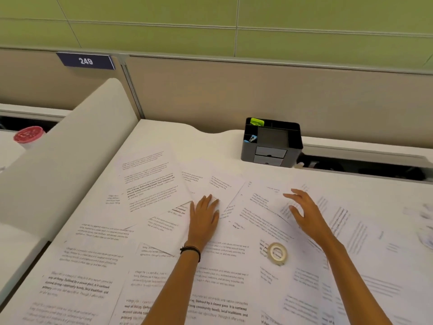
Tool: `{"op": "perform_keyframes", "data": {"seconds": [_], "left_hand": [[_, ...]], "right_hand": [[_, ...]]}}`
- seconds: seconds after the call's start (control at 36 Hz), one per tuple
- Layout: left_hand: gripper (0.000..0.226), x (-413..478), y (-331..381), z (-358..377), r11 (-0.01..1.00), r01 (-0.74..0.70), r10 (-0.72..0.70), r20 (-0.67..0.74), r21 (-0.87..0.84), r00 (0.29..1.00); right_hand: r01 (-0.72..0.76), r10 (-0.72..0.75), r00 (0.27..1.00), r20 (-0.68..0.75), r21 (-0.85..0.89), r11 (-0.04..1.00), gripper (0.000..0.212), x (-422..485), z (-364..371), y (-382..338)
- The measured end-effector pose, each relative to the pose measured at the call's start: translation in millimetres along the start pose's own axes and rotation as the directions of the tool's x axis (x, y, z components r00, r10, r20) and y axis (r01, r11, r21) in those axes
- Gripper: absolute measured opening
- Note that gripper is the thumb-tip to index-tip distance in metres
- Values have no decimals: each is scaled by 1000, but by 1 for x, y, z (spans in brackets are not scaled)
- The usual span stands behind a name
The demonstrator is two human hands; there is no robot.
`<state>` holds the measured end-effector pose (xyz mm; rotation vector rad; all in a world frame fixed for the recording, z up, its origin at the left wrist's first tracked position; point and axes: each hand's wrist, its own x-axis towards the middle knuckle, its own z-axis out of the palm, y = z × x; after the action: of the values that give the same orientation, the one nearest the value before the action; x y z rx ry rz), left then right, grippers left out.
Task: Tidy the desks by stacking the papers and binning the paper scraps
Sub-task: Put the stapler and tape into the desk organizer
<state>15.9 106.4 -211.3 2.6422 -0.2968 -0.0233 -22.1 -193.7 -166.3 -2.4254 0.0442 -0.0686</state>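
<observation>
Papers: the papers (150, 184) are lying loose and overlapping all over the counter (210, 141), fanning out from 9 o'clock round to 3 o'clock of the hands.
Key relation: a tilted sheet (225, 188) is sitting right at 12 o'clock of the left hand (204, 218), its long axis running roughly 1 to 7 o'clock. That hand is the nearer one.
Left hand: it is lying flat with fingers straight and together, fingertips pressing on that sheet's near edge and holding nothing.
Right hand: the right hand (304, 213) is spread wide, fingers apart and reaching toward 11 o'clock, gripping nothing. Whether it is touching paper is impossible to tell.
Tape roll: the tape roll (277, 253) is resting on the sheets between the forearms and probably needs lifting off first.
</observation>
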Motion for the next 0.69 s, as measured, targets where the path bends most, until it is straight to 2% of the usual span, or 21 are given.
{"op": "perform_keyframes", "data": {"seconds": [0.28, 0.36, 0.53, 0.69], "left_hand": [[45, -31, 16, 12, 999, -44, 45, 23, -24, 999], [64, -40, 15, 15, 999, -45, 45, 18, 0, 999], [72, -43, 14, 17, 999, -48, 48, 34, 16, 998], [72, -43, 14, 18, 998, -49, 47, 37, 35, 998]], "right_hand": [[-8, 8, 1000, 0, 160, 987, 33, -72, 17, 3], [-11, 2, 999, 47, 196, 981, 32, -87, 21, 0], [-59, 28, 990, 135, 234, 970, 34, -105, 31, -6], [-3, -29, 985, 169, 183, 983, 43, -109, 37, -9]]}}
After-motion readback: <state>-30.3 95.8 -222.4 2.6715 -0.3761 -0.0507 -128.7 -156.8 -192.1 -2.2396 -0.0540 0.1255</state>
